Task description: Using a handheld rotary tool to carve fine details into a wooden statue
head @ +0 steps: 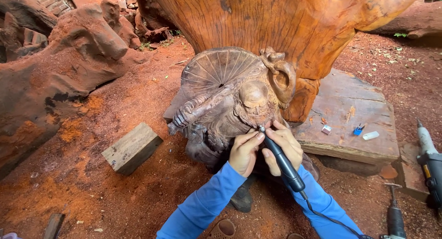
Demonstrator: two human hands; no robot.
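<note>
A dark wooden carving [221, 98] of a bearded figure with a round fan stands on the red ground before me. My right hand [284, 146] grips a slim black rotary tool [282, 161], its tip touching the figure's beard. My left hand [245, 151] rests beside it, fingertips steadying the tool's front end against the carving. Both arms wear blue sleeves. A black cord [331, 218] runs from the tool's rear toward the lower right.
A huge orange tree trunk [294, 27] rises behind the carving. A wooden block [132, 148] lies at left, a flat slab [352, 115] with small bits at right. Two power tools [430, 163] [395, 216] lie at far right. Rough carved wood [60, 69] fills the left.
</note>
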